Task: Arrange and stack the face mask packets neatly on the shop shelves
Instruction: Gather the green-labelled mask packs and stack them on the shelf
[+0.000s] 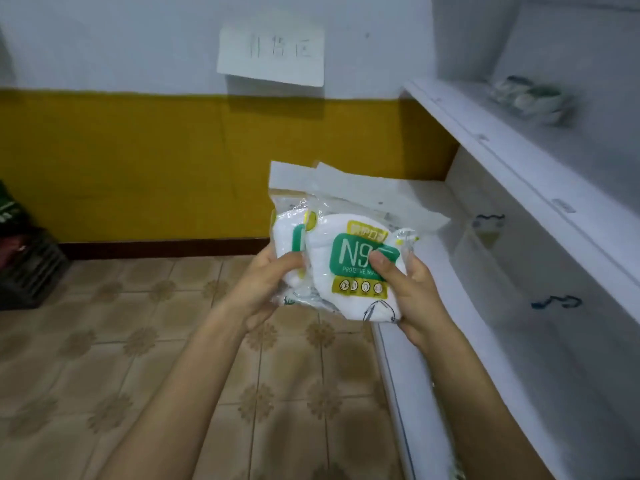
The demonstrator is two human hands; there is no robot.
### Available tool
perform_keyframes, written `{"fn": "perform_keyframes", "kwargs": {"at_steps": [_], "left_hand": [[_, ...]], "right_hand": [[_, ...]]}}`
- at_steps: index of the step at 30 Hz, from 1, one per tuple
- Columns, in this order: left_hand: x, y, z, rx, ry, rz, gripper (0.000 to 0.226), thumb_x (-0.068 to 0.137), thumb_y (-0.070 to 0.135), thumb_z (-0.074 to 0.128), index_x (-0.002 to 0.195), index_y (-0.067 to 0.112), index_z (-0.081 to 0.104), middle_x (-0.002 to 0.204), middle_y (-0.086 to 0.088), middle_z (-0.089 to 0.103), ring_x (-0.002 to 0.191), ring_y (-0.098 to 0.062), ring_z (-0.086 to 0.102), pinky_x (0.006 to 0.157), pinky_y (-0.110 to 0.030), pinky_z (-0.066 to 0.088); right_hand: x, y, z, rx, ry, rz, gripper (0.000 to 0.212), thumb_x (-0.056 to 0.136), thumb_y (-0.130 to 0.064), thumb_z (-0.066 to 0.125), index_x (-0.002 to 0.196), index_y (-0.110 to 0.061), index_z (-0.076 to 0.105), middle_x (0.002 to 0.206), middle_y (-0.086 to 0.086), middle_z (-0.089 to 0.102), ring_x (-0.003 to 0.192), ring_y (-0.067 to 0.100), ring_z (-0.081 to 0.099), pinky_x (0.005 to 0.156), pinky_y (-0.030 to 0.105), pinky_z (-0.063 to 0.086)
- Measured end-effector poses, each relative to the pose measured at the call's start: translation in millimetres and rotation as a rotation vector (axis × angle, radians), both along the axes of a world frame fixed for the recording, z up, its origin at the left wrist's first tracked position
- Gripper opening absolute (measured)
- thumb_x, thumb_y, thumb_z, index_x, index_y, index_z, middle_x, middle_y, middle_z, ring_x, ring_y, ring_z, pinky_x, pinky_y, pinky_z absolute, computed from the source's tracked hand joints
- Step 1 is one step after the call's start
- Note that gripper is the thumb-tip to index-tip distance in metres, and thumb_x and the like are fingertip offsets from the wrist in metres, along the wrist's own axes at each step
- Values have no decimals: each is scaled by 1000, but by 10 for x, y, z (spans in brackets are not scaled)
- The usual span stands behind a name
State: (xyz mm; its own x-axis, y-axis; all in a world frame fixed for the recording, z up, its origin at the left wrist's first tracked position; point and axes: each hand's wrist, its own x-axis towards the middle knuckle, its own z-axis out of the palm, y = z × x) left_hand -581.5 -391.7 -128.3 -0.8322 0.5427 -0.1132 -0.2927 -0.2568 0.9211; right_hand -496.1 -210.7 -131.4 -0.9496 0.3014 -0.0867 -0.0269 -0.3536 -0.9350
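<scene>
I hold a small bundle of clear plastic face mask packets (349, 251) with green N95 labels in front of me, just left of the white shelves. My left hand (266, 289) grips the bundle's left side, thumb across the front. My right hand (412, 292) grips the right side, thumb pressed on the green label of the front packet. On the upper shelf (519, 157) at the right, a few more mask packets (530, 98) lie in a stack near the back.
The white shelf unit fills the right side; its lower shelf (540, 341) carries a clear plastic bin (485, 258). A dark crate (27, 268) stands on the tiled floor at far left. A paper sign (273, 53) hangs on the wall.
</scene>
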Motion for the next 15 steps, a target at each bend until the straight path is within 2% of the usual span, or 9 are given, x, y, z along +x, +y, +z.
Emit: {"fn": "perform_keyframes", "kwargs": {"at_steps": [6, 9, 11, 15], "left_hand": [[-684, 383, -155, -61, 22, -37, 39, 71, 14, 65, 109, 12, 62, 97, -9, 74, 81, -21, 72, 66, -33, 60], [-1046, 651, -255, -45, -58, -83, 36, 78, 22, 73, 111, 13, 61, 94, -7, 75, 81, -20, 72, 64, -32, 59], [-1337, 835, -336, -55, -83, -96, 43, 78, 27, 67, 117, 12, 59, 101, -10, 74, 88, -24, 72, 70, -35, 60], [-2198, 1238, -458, -66, -33, -36, 45, 74, 27, 65, 118, 15, 61, 111, -13, 71, 95, -27, 70, 72, -38, 60]], "right_hand": [[-592, 400, -118, 46, -59, -44, 44, 73, -27, 71, 113, -11, 61, 105, 12, 73, 94, 30, 71, 75, 42, 59], [-979, 617, -118, 83, -68, -56, 44, 74, -30, 70, 113, -11, 62, 103, 10, 74, 92, 28, 72, 72, 38, 60], [-1273, 761, -120, 120, -97, -39, 41, 74, -31, 68, 112, -14, 62, 100, 7, 75, 89, 25, 73, 69, 34, 60], [-1982, 1166, -137, 183, -129, -156, 37, 75, -29, 70, 108, -13, 65, 99, 10, 75, 87, 26, 73, 73, 40, 60]]}}
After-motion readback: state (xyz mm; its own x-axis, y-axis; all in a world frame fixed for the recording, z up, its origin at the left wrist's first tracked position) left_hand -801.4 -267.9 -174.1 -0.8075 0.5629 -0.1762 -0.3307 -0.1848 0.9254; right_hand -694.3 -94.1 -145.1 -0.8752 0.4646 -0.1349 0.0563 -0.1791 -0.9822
